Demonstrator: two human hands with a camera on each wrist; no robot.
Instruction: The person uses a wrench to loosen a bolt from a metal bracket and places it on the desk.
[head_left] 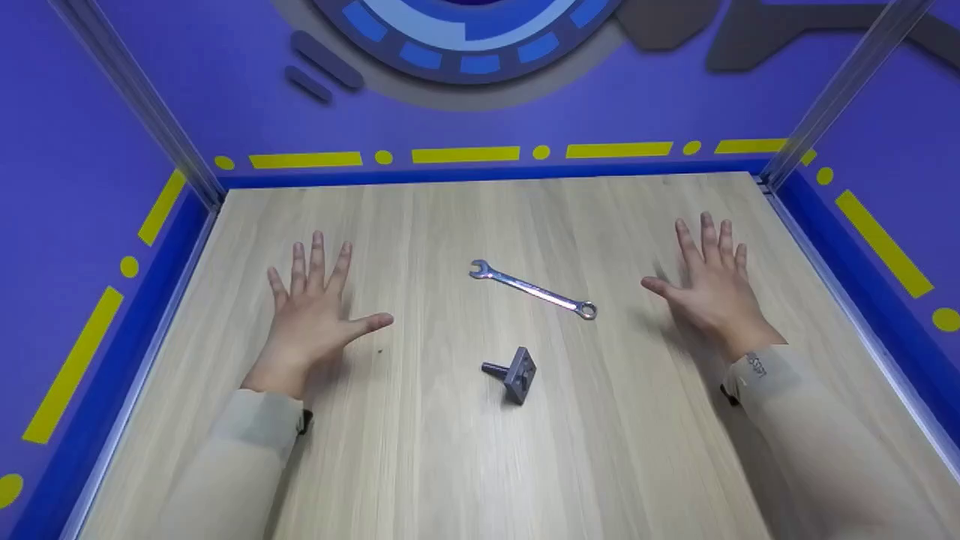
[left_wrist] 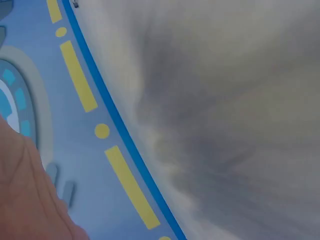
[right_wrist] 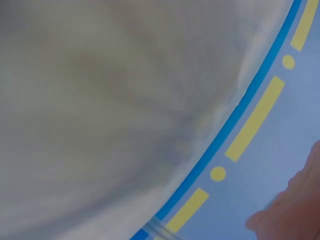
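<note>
A silver combination wrench [head_left: 532, 289] lies slantwise on the wooden table, its open end to the far left and its ring end to the near right. Closer to me is a dark square plate [head_left: 520, 376] standing on edge, with a threaded bolt [head_left: 494, 370] sticking out to the left. My left hand [head_left: 309, 322] is spread, palm down, left of both things and apart from them. To the right of the wrench, my right hand [head_left: 716, 296] is also spread and touches neither thing. Each wrist view catches just part of a hand, the left [left_wrist: 30, 195] and the right [right_wrist: 295, 210].
The light wooden table [head_left: 420, 465] meets a purple back wall [head_left: 225, 112] with yellow markings. Similar side panels stand left and right, with metal posts [head_left: 840, 97] at the corners. Blurred table surface fills much of both wrist views.
</note>
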